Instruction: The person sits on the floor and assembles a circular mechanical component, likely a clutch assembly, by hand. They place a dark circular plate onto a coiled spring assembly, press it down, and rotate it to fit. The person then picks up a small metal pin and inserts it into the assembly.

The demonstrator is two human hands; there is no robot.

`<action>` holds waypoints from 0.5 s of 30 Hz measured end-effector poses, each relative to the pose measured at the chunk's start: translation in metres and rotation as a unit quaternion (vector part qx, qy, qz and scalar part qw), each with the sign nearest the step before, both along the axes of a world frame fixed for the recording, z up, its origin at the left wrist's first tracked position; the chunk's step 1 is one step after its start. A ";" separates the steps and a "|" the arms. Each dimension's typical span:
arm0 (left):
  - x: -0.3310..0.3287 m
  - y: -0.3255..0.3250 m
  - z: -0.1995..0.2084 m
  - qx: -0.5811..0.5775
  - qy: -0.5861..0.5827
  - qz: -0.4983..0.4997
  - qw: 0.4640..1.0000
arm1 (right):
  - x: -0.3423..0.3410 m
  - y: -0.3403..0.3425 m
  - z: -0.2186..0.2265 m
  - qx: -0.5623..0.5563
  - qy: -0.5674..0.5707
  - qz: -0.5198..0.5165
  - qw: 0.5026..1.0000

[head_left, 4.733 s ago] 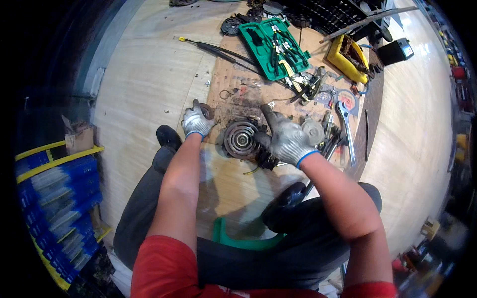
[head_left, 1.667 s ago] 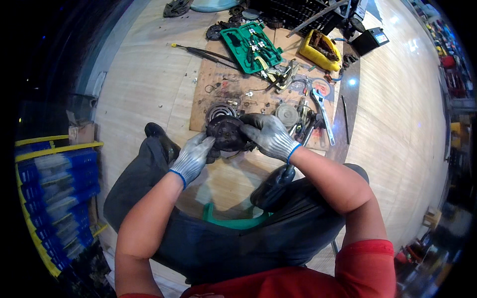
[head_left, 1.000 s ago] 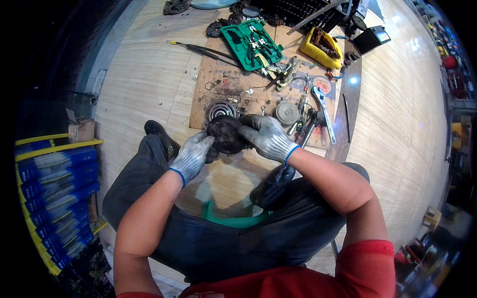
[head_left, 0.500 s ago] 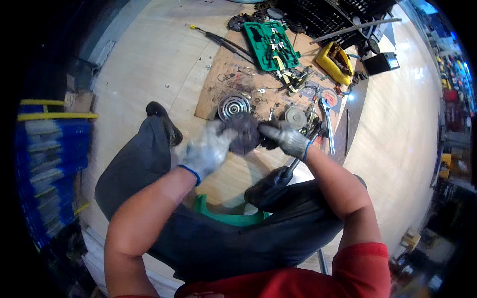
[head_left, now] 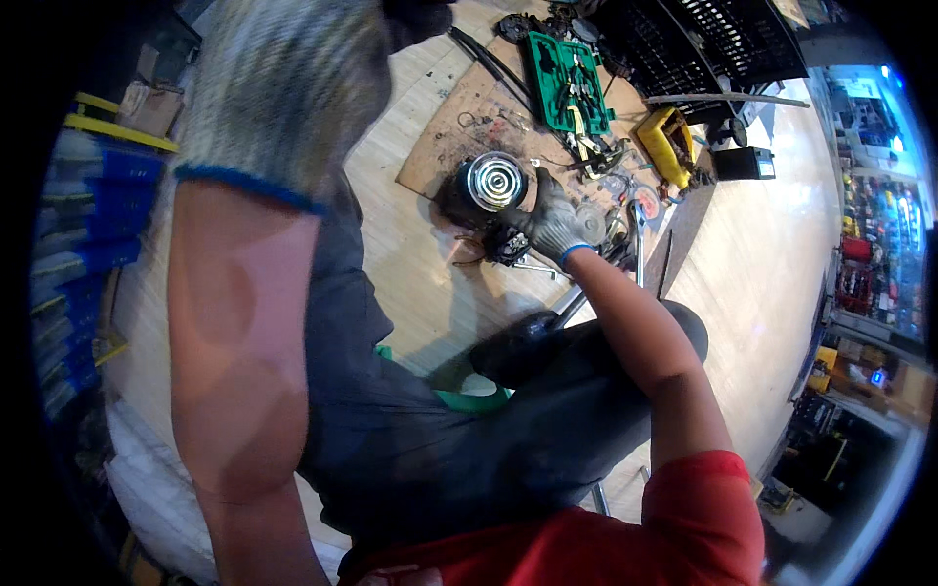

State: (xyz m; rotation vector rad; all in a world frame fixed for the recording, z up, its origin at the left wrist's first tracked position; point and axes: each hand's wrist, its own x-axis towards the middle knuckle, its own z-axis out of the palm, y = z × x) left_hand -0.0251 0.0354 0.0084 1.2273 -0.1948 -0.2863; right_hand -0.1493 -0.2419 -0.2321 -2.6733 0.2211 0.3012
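My left hand (head_left: 293,93), in a knit work glove with a blue cuff, is raised close to the camera at upper left. Its fingers run out of the picture at the top, so whatever they may hold is hidden. My right hand (head_left: 557,217), in a matching glove with dark fingers, lies at the right side of a round part with shiny concentric metal rings (head_left: 496,183). Thumb and forefinger are spread along that part's edge and appear to touch it. Just below sits a dark metal piece (head_left: 508,246), partly covered by the hand.
The ringed part stands on a stained brown board (head_left: 430,156). Beyond it lie an open green tool case (head_left: 567,83), a yellow container (head_left: 666,146), a black box (head_left: 745,163) and a black crate (head_left: 664,49). A wrench (head_left: 640,244) lies at right; blue bins (head_left: 107,215) stand at left.
My left hand has risen from the board toward the camera. The dark round disc that was between my hands is out of sight. My right hand has moved to the ringed part.
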 end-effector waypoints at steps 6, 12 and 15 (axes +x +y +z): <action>-0.006 -0.010 0.003 -0.019 -0.005 -0.037 0.999 | 0.021 0.035 0.011 0.003 -0.003 -0.011 1.000; -0.008 -0.022 0.006 -0.021 -0.017 -0.056 0.998 | 0.038 0.048 -0.009 -0.031 0.085 -0.018 0.996; -0.008 -0.034 0.007 -0.027 -0.023 -0.066 0.997 | 0.040 0.023 -0.048 -0.042 0.074 0.027 0.996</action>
